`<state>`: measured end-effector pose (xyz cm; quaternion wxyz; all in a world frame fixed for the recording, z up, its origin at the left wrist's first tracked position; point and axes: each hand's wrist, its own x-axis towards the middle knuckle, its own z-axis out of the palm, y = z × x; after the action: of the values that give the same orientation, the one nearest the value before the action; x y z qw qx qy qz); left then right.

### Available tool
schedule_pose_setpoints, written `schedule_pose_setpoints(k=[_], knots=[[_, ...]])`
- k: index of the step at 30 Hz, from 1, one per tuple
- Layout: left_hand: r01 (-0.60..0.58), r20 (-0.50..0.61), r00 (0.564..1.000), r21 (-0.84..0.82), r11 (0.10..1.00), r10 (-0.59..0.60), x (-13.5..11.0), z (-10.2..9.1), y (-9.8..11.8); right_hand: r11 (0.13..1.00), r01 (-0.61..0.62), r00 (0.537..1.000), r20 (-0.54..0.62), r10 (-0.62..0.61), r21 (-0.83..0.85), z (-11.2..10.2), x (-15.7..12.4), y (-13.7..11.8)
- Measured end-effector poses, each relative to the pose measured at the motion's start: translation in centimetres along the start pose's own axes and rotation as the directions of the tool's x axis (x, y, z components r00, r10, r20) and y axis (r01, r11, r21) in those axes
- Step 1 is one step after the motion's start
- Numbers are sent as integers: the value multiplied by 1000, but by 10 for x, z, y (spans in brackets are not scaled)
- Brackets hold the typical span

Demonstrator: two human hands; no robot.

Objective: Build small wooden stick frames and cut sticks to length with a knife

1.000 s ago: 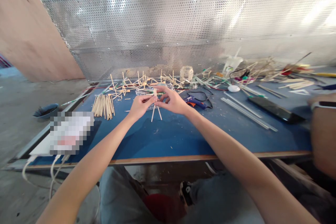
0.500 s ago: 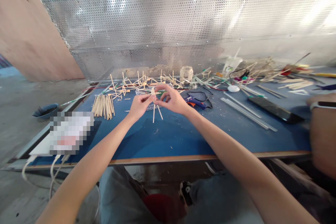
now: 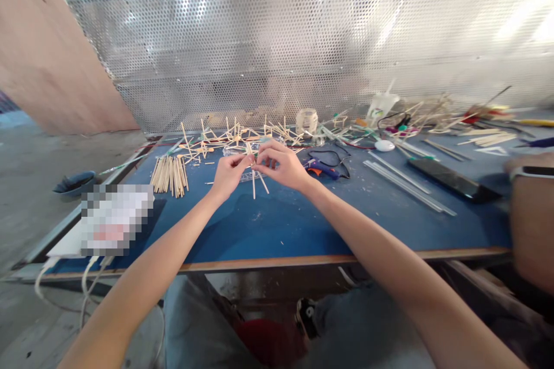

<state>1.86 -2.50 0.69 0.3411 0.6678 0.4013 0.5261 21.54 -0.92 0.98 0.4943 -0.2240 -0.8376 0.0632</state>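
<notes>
Both of my hands meet over the blue table (image 3: pixel 277 225), gripping thin wooden sticks (image 3: pixel 254 187) between the fingertips. My left hand (image 3: pixel 231 174) pinches the sticks from the left with thumb and forefinger. From the other side, my right hand (image 3: pixel 281 166) is closed on them too, its fingers curled. Two stick ends point down toward me below the fingers, spread in a narrow V; the place where they meet is hidden by my fingertips. Behind my hands lie joined stick frames (image 3: pixel 236 137). A bundle of loose sticks (image 3: pixel 169 176) rests left of my left hand.
A glue gun (image 3: pixel 322 169) lies right of my hands, near clear glue sticks (image 3: pixel 404 187) and a dark phone-like slab (image 3: pixel 452 180). A glass jar (image 3: pixel 307 122) stands behind. A perforated metal panel (image 3: pixel 277 52) borders the back. Another person's arm (image 3: pixel 534 219) is at right.
The fingers of my right hand have curled in and lowered slightly around the sticks. The lower stick ends have shifted up a little. My left hand stays almost in place.
</notes>
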Motion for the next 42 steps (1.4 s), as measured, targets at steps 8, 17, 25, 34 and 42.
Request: schedule_pose_setpoints(k=[8, 17, 25, 34, 42], knots=[[4, -10, 1000, -16, 1000, -5, 0, 1, -2, 1000, 7, 1000, -11, -7, -13, 2, -1, 3], [24, -63, 998, -36, 999, -26, 0, 3, -3, 1000, -20, 999, 33, 20, -8, 2, 0, 0], [66, -85, 993, -123, 990, -77, -1, 6, -3, 999, -40, 997, 59, 41, -25, 3, 0, -2], [86, -130, 986, -142, 986, -105, -3, 11, -3, 999, -34, 997, 67, 36, -27, 4, 0, -3], [179, -105, 972, -260, 949, -212, -3, 14, -1, 999, -26, 996, 79, 28, -25, 3, 0, -3]])
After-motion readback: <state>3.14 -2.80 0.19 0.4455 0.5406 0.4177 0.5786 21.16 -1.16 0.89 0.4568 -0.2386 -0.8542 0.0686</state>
